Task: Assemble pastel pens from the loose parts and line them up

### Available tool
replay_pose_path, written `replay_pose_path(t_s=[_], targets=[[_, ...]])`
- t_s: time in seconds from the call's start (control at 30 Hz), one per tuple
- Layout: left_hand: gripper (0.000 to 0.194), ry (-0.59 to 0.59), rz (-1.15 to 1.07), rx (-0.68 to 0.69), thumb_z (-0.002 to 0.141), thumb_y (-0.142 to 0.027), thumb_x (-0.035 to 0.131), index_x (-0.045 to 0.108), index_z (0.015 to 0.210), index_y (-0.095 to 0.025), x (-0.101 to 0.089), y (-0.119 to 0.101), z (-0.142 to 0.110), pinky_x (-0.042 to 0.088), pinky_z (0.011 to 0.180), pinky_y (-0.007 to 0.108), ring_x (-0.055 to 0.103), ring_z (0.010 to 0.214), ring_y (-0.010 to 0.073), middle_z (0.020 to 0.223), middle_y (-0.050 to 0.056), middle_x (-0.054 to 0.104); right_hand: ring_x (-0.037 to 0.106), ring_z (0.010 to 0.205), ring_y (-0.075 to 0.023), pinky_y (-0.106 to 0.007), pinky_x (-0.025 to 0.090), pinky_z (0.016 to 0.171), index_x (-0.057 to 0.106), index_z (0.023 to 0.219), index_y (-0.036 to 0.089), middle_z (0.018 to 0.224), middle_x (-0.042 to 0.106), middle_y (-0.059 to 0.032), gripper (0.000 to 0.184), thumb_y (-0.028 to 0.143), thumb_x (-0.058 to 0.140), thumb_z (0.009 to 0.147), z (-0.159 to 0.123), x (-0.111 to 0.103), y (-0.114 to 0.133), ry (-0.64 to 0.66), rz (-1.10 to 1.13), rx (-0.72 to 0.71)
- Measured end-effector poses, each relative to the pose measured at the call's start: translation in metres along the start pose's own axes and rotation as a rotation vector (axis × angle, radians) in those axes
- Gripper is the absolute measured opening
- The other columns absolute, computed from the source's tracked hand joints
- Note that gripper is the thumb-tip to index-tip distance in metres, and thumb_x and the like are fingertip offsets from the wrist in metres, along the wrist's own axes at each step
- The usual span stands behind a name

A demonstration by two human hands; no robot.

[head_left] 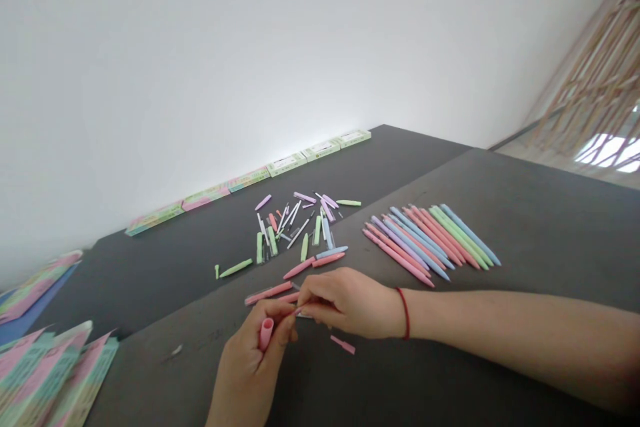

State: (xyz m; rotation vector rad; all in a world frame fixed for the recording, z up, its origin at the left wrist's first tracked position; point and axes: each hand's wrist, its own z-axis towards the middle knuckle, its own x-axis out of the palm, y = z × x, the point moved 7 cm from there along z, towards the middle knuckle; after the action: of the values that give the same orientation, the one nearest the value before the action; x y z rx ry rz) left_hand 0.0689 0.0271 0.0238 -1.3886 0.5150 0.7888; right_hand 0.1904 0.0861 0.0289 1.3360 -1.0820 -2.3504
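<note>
My left hand (257,347) is closed around a pink pen barrel (267,332), whose hollow end faces me. Its fingertips meet those of my right hand (345,303), which wears a red cord at the wrist. A pinch closes my right hand on something small and thin that I cannot make out. Beside it on the table lies a small pink pen part (343,345). Just beyond my fingers are pink pen pieces (267,293), partly hidden by the hands.
Loose pen parts (295,220) in green, purple, white and blue lie scattered ahead. To the right, several whole pens (425,240) form a row. Flat boxes (320,149) line the wall. Printed packets (55,373) sit at the left on the dark table (165,360).
</note>
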Motion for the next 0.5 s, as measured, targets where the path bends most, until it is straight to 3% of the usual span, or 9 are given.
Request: replay_pose_path(t_s=[0.2,0.4,0.5], targets=[[0.025,0.027,-0.005,-0.006,0.084,-0.044,0.048,0.061,0.077,-0.023,0.002,0.004,0.0,0.046,0.065,0.025,0.063,0.076,0.0183,0.072,-0.001,0.065,0.054,0.052,-0.0068,-0.018,0.039,0.055,0.056,0.09,0.015,0.069,0.06,0.0023,0.017,0.028,0.044,0.092,-0.001,0.005,-0.005,0.077,0.185,0.081],[0.025,-0.03,-0.055,-0.016,0.084,-0.045,0.049,0.059,0.077,-0.023,-0.001,0.008,0.004,0.047,0.077,0.03,0.063,0.094,0.0223,0.081,0.002,0.068,0.051,0.063,-0.0094,-0.019,0.035,0.058,0.059,0.084,0.015,0.073,0.06,0.0005,0.009,0.021,0.052,0.086,0.006,-0.015,-0.007,0.041,0.01,0.046],[0.025,-0.099,-0.083,-0.021,0.082,-0.046,0.051,0.06,0.078,-0.023,-0.007,0.006,0.003,0.049,0.07,0.029,0.065,0.086,0.022,0.081,0.002,0.069,0.051,0.068,-0.0099,-0.02,0.036,0.061,0.059,0.085,0.015,0.08,0.061,-0.0007,0.008,0.02,0.053,0.085,0.007,-0.019,-0.009,0.046,0.002,0.027]])
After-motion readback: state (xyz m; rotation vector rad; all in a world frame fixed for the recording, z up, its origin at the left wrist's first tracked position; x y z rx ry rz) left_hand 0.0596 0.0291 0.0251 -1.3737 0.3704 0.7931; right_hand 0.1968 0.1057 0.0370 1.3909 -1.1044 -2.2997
